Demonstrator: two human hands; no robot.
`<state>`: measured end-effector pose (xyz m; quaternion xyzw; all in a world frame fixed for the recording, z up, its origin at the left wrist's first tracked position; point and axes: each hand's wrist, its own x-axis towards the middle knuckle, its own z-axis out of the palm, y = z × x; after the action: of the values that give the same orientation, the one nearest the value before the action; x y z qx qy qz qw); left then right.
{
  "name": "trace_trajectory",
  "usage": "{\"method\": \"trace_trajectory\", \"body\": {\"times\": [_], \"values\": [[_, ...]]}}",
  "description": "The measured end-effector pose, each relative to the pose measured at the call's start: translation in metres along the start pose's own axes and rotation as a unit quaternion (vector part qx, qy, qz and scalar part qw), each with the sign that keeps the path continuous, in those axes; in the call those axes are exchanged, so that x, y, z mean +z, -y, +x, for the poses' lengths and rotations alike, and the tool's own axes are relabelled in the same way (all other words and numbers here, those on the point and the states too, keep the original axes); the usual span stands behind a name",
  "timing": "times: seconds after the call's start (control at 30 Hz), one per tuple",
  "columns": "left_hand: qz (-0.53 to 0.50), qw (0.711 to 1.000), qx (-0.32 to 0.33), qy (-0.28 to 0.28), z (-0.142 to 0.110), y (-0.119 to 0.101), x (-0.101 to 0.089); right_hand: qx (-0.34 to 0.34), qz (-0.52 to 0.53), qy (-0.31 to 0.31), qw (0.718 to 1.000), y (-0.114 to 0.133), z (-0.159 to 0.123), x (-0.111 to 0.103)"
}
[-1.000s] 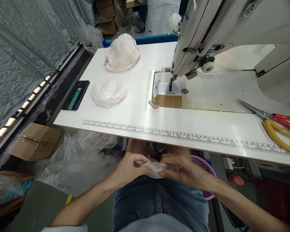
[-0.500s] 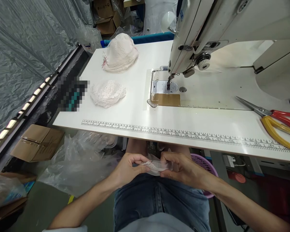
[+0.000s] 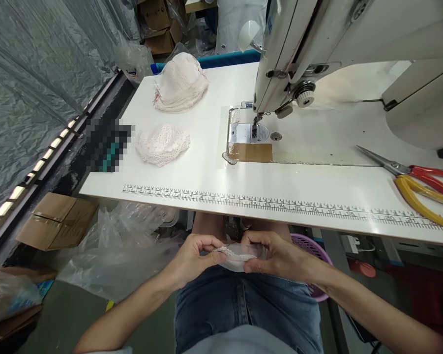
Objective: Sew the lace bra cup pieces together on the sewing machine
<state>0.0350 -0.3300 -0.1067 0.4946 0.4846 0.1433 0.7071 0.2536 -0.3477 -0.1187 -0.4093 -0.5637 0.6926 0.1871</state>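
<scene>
Above my lap, just below the table's front edge, both hands pinch a small piece of sheer white fabric (image 3: 235, 260) with a lace edging along it. Thumb and fingers of my left hand (image 3: 197, 258) close on its left end. My right hand (image 3: 271, 253) grips the other end, with part of the cloth hidden behind its fingers. On the white table (image 3: 202, 172) lies a flat bundle of white lace pieces (image 3: 162, 144). Behind it sits a stack of cream cup-shaped fabric pieces (image 3: 182, 83) with red thread ends.
A sewing machine (image 3: 280, 78) stands at the table's right, its needle over the plate. Scissors (image 3: 401, 172) with red and yellow handles lie at the right edge. Below are a purple basket (image 3: 313, 250), plastic bags (image 3: 121, 250) and a cardboard box (image 3: 57, 221).
The sheer fabric has shifted and unfolded slightly between my fingers, its lace edge turning. Both hands stay nearly in place. The whole view has drifted slightly.
</scene>
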Motion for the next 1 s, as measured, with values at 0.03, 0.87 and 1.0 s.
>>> {"method": "trace_trajectory", "body": {"times": [0.03,0.87,1.0], "values": [[0.0,1.0,-0.001,-0.002,0.0,0.0,0.0,0.0,0.008,0.004,1.0,-0.001,0.0,-0.001],[0.023,0.997,-0.061,0.032,-0.005,-0.006,-0.003,-0.016,-0.045,0.043,0.998,-0.006,-0.001,-0.009],[0.038,0.997,-0.054,0.032,0.0,-0.004,0.0,-0.006,-0.036,0.05,0.998,-0.01,-0.002,-0.012]]}}
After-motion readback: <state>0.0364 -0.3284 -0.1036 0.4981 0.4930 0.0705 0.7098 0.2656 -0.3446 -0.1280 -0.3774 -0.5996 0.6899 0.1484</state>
